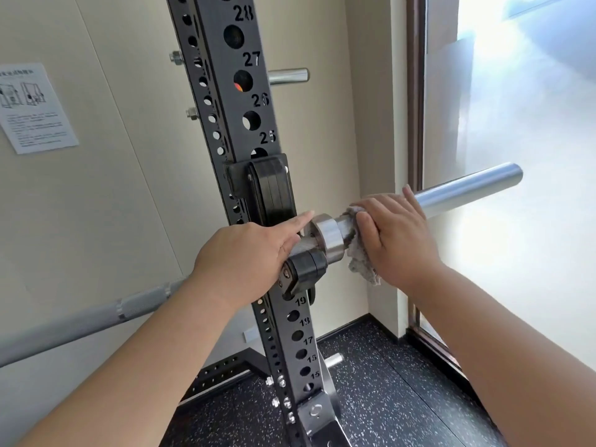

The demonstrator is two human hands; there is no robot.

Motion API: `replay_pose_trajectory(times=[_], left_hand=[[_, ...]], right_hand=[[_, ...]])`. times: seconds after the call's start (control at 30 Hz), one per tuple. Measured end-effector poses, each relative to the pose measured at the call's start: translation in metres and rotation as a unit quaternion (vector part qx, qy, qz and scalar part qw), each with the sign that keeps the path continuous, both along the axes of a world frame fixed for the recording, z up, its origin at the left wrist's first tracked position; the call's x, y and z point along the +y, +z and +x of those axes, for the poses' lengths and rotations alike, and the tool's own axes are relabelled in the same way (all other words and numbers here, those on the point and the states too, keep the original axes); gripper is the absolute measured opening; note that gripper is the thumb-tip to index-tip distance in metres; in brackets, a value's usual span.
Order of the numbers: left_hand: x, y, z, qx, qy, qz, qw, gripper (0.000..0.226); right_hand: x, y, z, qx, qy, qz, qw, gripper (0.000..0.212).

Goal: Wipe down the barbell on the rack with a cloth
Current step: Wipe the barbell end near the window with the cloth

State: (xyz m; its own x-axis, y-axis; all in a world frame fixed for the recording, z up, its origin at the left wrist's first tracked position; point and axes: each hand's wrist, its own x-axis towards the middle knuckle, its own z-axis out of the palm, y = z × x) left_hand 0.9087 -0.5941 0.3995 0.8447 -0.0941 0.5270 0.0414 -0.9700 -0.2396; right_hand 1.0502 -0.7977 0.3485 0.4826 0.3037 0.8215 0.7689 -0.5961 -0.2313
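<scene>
A silver barbell [467,190] lies across a black hook [304,274] on the numbered black rack upright [238,101]. Its knurled shaft runs off to the lower left and its smooth sleeve points up to the right. My right hand [398,237] wraps a grey cloth [361,262] round the sleeve just outside the collar [329,235]; part of the cloth hangs below the bar. My left hand [248,253] grips the shaft just inside the collar, with the forefinger stretched out toward the collar.
A short chrome peg [288,75] sticks out of the upright near hole 27, and another peg [333,359] sits low near the floor. A paper notice [34,108] hangs on the beige wall. A bright window [516,124] fills the right side. Black speckled floor lies below.
</scene>
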Motion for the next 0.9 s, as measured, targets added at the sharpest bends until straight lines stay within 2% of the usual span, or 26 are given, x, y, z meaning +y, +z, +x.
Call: replay_pose_trajectory(times=[0.1, 0.27, 0.33, 0.4, 0.5, 0.6, 0.67, 0.8, 0.83, 0.9], left_hand=[[0.002, 0.001, 0.0, 0.017, 0.002, -0.013, 1.0, 0.052], [0.003, 0.0, 0.0, 0.012, -0.012, -0.018, 1.0, 0.048], [0.005, -0.001, 0.001, 0.008, -0.028, -0.015, 0.999, 0.049], [0.007, -0.003, 0.002, 0.004, -0.042, 0.001, 0.999, 0.051], [0.008, -0.004, 0.0, 0.003, -0.035, 0.056, 0.998, 0.072], [0.008, -0.006, -0.001, -0.003, -0.024, 0.087, 0.996, 0.08], [0.007, -0.009, -0.001, -0.03, -0.028, 0.074, 0.996, 0.069], [0.008, -0.009, 0.002, -0.025, -0.012, 0.044, 0.999, 0.044], [0.007, -0.008, 0.001, -0.019, -0.015, 0.043, 0.999, 0.039], [0.005, -0.005, 0.0, -0.009, -0.019, 0.04, 0.999, 0.032]], right_hand=[[0.013, 0.003, -0.008, 0.026, -0.017, 0.013, 0.999, 0.041], [0.034, 0.014, -0.032, 0.049, 0.064, 0.051, 0.995, 0.037], [0.037, 0.009, -0.039, 0.041, 0.086, 0.07, 0.993, 0.036], [0.032, 0.001, -0.04, 0.018, 0.092, 0.046, 0.995, 0.039], [0.015, -0.002, -0.022, -0.021, 0.05, -0.026, 0.998, 0.043], [0.01, 0.013, -0.007, 0.029, -0.036, -0.017, 0.999, 0.044], [0.02, 0.025, -0.009, 0.078, -0.065, 0.015, 0.995, 0.041], [0.043, 0.04, -0.029, 0.13, 0.018, 0.118, 0.984, 0.044], [0.048, 0.042, -0.035, 0.128, 0.037, 0.096, 0.986, 0.045], [0.054, 0.043, -0.043, 0.118, 0.062, -0.005, 0.991, 0.047]])
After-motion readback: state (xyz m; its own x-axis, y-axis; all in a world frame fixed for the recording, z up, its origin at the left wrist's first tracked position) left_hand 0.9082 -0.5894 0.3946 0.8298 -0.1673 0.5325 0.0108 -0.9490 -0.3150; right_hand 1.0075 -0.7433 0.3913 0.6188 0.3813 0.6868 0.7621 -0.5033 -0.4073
